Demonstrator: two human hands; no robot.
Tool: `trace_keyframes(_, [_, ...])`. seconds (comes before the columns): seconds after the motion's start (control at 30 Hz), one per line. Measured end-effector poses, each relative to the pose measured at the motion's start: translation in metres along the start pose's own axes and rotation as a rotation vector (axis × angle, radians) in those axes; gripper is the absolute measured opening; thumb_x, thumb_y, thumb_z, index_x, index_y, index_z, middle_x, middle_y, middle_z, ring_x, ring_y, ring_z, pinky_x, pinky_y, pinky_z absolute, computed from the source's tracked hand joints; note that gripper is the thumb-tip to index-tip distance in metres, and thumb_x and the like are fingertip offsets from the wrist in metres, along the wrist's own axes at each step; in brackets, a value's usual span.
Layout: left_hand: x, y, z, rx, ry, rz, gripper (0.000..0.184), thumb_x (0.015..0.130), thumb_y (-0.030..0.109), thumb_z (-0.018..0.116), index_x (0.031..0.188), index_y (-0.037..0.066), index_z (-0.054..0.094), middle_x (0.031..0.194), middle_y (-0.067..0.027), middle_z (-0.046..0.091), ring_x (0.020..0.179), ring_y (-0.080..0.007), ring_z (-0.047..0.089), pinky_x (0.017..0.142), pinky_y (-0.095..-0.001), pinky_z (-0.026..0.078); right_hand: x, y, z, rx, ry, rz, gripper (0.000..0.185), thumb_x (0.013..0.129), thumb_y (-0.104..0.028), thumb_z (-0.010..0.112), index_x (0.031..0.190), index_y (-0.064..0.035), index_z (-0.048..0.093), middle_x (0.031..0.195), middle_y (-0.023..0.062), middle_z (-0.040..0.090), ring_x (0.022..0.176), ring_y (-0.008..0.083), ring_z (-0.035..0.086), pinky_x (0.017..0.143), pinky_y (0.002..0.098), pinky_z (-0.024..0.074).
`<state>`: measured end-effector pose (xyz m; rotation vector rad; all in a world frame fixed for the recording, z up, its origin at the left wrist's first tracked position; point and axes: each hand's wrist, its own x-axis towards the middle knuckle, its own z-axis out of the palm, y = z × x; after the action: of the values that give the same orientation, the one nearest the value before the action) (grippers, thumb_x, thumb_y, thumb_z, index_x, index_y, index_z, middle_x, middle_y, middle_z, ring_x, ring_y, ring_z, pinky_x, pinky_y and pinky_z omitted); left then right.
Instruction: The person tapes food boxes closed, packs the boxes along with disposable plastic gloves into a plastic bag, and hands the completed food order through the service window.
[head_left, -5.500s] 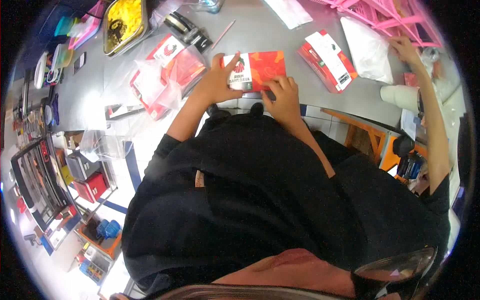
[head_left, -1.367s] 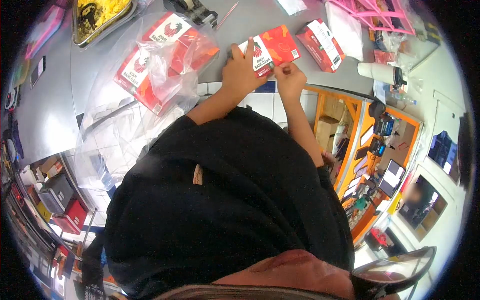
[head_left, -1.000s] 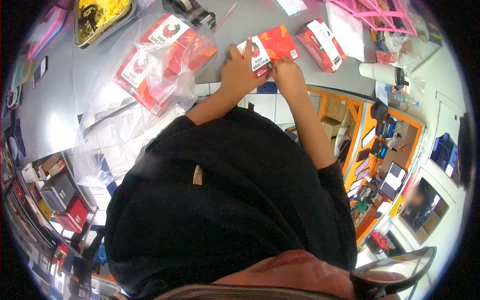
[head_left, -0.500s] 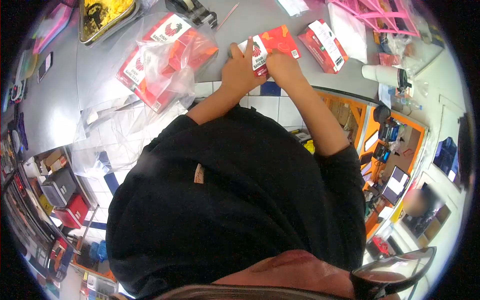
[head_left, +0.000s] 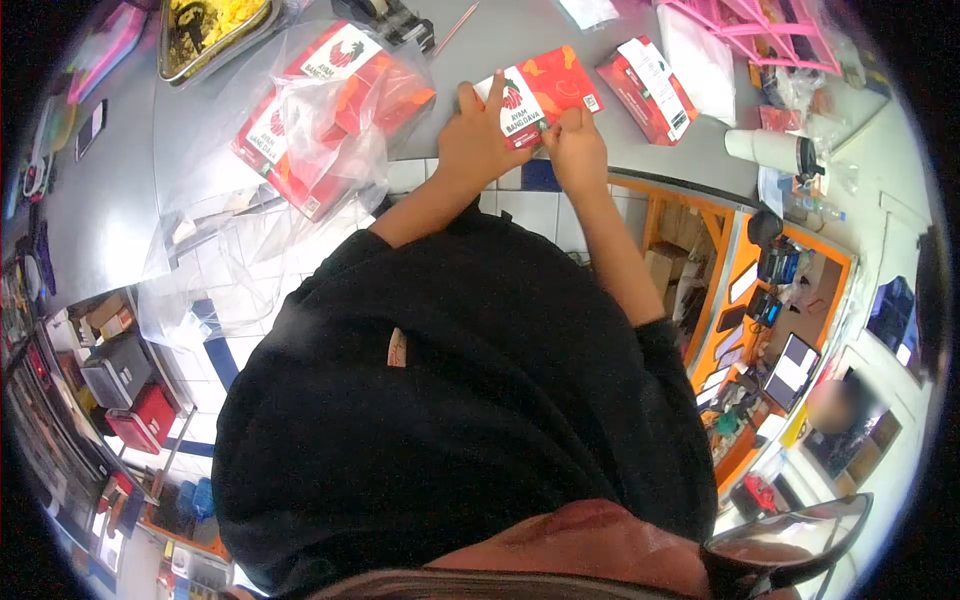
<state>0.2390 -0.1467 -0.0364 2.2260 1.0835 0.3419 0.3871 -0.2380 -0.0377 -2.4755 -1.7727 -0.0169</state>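
Observation:
A red and white printed box [head_left: 560,88] lies on the grey table near its front edge. My left hand [head_left: 478,140] grips the left end of this box, thumb along the near side and fingers over the top. At the box's near side, my right hand [head_left: 577,148] has its fingers pinched together against the edge; what they pinch, if anything, is too small to make out. Left of my hands, red and white boxes [head_left: 300,185] sit in a clear plastic bag [head_left: 230,255] that hangs over the table edge. Another red box [head_left: 640,95] with a white label stands to the right.
Beyond are a tape dispenser [head_left: 395,22], a thin stick [head_left: 457,28] and a tray of yellow food [head_left: 222,22]. A phone [head_left: 91,130] lies far left. Rightward are a pink basket [head_left: 765,35], a white plastic bag [head_left: 700,70] and a white tumbler [head_left: 765,150].
Since the earliest frame, the other person's arm at the right has gone from view. In the last half second, my right hand has moved from the box's top down to its near edge.

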Motion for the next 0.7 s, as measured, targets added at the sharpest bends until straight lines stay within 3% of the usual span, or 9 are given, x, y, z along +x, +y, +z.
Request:
trace_keyframes(0.13, [0.001,0.002,-0.001,0.048,-0.020,-0.024,0.109,0.057,0.053,0.077,0.145,0.008,0.031,0.121,-0.0218,0.038,0.085,-0.0354,0.064,0.066,-0.0401,0.056,-0.024,0.003,0.022,0.383,0.406,0.319,0.013,0.081,-0.009,0.058,0.088,0.0017,0.055,0.087,0.0162,0.057,0.078,0.0311,0.059,0.070,0.0420,0.0489])
trace_keyframes(0.17, [0.004,0.002,-0.002,0.055,-0.021,-0.015,0.109,0.057,0.053,0.077,0.145,0.008,0.031,0.121,-0.0218,0.038,0.085,-0.0354,0.064,0.066,-0.0401,0.056,-0.030,0.006,0.034,0.386,0.414,0.326,0.013,0.081,-0.009,0.058,0.088,0.0017,0.055,0.087,0.0162,0.057,0.078,0.0311,0.059,0.070,0.0420,0.0489])
trace_keyframes(0.27, [0.009,0.005,-0.012,0.068,-0.050,-0.018,0.104,0.065,0.059,0.072,0.145,0.008,0.030,0.122,-0.0236,0.041,0.093,-0.0368,0.064,0.069,-0.0420,0.055,-0.045,0.003,0.055,1.028,0.335,0.774,0.014,0.086,-0.012,0.053,0.087,0.0025,0.054,0.066,0.0099,0.056,0.055,0.0164,0.055,0.053,0.0317,0.0464])
trace_keyframes(0.4, [0.048,-0.027,-0.014,-0.059,-0.087,0.045,0.087,0.073,0.065,0.059,0.137,0.007,0.046,0.119,-0.0263,0.051,0.096,-0.0406,0.062,0.077,-0.0445,0.053,-0.048,0.008,0.081,1.433,0.244,0.804,0.016,0.085,-0.013,0.056,0.089,0.0027,0.055,0.067,0.0108,0.058,0.055,0.0185,0.057,0.053,0.0321,0.0467])
trace_keyframes(0.43, [0.052,-0.016,-0.032,-0.155,-0.160,0.053,0.082,0.076,0.067,0.054,0.133,0.008,0.051,0.117,-0.0260,0.055,0.099,-0.0408,0.062,0.079,-0.0452,0.052,-0.048,0.006,0.078,1.448,0.256,0.808,0.016,0.085,-0.013,0.056,0.089,0.0027,0.055,0.067,0.0108,0.058,0.055,0.0185,0.057,0.053,0.0321,0.0467])
trace_keyframes(0.47, [0.055,-0.007,-0.053,-0.371,-0.366,-0.130,0.078,0.078,0.069,0.048,0.126,0.009,0.059,0.110,-0.0217,0.063,0.097,-0.0349,0.064,0.075,-0.0416,0.053,-0.047,0.006,0.074,1.232,0.229,0.740,0.019,0.084,-0.015,0.059,0.088,0.0027,0.056,0.072,0.0132,0.060,0.063,0.0241,0.058,0.059,0.0354,0.0472])
trace_keyframes(0.53, [0.062,0.001,-0.070,-0.425,-0.435,-0.231,0.076,0.078,0.068,0.048,0.124,0.008,0.060,0.105,-0.0198,0.064,0.093,-0.0321,0.065,0.073,-0.0390,0.054,-0.046,0.004,0.060,0.799,0.170,0.596,0.024,0.081,-0.020,0.064,0.087,0.0027,0.057,0.081,0.0179,0.062,0.079,0.0351,0.060,0.072,0.0419,0.0482])
trace_keyframes(0.57, [0.063,0.004,-0.074,-0.496,-0.500,-0.340,0.075,0.078,0.067,0.049,0.122,0.007,0.061,0.100,-0.0178,0.066,0.089,-0.0294,0.066,0.070,-0.0364,0.054,-0.047,0.002,0.053,0.808,0.177,0.595,0.024,0.081,-0.020,0.064,0.087,0.0027,0.057,0.081,0.0179,0.062,0.079,0.0351,0.060,0.072,0.0419,0.0482])
trace_keyframes(0.7, [0.064,0.013,-0.073,-0.534,-0.482,-0.365,0.072,0.078,0.063,0.052,0.119,0.005,0.062,0.099,-0.0140,0.065,0.082,-0.0258,0.064,0.067,-0.0337,0.054,-0.041,0.011,0.043,0.640,0.006,0.585,0.024,0.079,-0.023,0.067,0.083,0.0004,0.060,0.089,0.0186,0.061,0.085,0.0380,0.060,0.076,0.0463,0.0476])
